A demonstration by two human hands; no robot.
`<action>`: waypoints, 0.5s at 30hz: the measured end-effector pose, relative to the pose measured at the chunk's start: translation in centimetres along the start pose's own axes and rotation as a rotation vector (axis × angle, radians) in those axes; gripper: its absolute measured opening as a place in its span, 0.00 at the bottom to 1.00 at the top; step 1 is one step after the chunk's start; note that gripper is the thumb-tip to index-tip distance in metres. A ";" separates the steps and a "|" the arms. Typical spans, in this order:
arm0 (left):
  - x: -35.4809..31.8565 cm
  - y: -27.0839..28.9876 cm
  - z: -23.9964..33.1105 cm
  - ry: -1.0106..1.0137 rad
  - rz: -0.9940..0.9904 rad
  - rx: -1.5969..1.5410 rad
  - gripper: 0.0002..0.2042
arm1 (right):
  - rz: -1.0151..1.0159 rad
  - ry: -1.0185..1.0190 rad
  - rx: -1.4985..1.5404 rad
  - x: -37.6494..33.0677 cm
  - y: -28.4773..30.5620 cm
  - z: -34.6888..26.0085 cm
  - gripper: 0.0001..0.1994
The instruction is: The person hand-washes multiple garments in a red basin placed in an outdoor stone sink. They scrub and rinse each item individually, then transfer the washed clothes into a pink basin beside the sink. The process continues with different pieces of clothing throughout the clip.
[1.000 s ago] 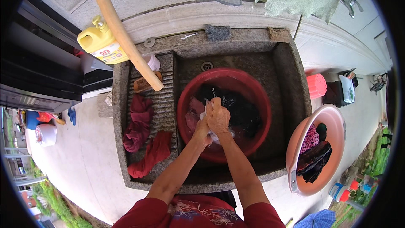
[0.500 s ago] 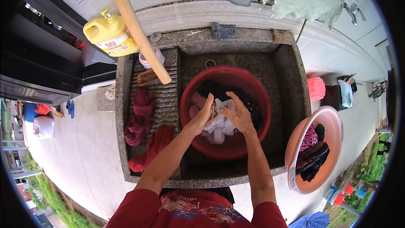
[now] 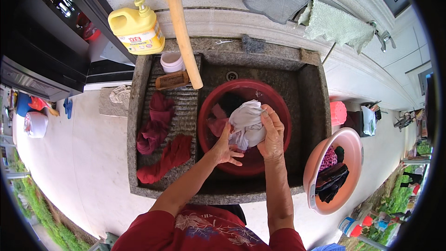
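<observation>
A white cloth (image 3: 247, 123) is held over the red basin (image 3: 278, 107), which sits in the stone sink (image 3: 311, 88). The right hand (image 3: 272, 135) is clamped on the cloth's right side, fingers wrapped over the top; the left hand (image 3: 225, 146) is pressed against its lower left w/ fingers spread apart, so more a support than a full grip. Dark and pink laundry lies under the cloth in the basin. For the scrub in hand, judged best done w/ the cloth kept low over the basin so drips fall inside, the bunch gripped firmly by the right hand and rubbed against the left palm, and fresh sections turned up bit by bit. On the ribbed washboard (image 3: 186, 107) at left, wrung red garments (image 3: 160, 139) are laid, clear of the basin; a wooden bat (image 3: 183, 28) leans across the sink's back edge, a brush (image 3: 172, 80) and small white cup (image 3: 172, 61) beside it, a yellow detergent jug (image 3: 137, 30) behind. A pink basin (image 3: 316, 176) w/ dark clothes stands on the floor at right. Vs. half a sec ago: the cloth has been gathered into a bigger bunch and lifted higher, the hands shifted further apart round it; vs. a sec ago the hands were closed together over the water.
</observation>
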State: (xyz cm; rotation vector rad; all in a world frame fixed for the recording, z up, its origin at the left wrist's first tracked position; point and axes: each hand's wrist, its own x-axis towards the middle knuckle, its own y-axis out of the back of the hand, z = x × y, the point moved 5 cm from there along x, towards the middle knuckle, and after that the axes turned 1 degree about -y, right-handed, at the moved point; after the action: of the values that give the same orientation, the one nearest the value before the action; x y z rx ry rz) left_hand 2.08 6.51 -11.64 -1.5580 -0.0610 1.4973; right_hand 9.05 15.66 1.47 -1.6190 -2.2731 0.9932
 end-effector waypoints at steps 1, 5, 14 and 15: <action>1.3 -0.8 -0.1 -0.150 -0.162 -0.240 0.40 | -0.003 0.001 -0.074 -1.5 -0.7 1.4 0.09; 3.4 -1.0 0.8 -0.085 -0.901 -0.524 0.29 | 0.023 0.478 -1.285 -5.7 -1.6 5.3 0.15; 3.0 -0.5 0.3 -0.343 -0.315 -0.392 0.13 | 0.352 0.348 -1.515 4.9 1.0 5.3 0.10; 2.2 -1.6 0.7 -0.377 -0.262 -0.369 0.13 | 0.381 0.310 -1.534 5.6 1.9 5.1 0.10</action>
State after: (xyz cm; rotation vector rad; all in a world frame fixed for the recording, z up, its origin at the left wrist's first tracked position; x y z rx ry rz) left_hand 2.92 9.10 -12.13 -1.4550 -0.7672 1.6060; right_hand 5.79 18.94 -4.85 -2.3421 -2.4879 -1.3462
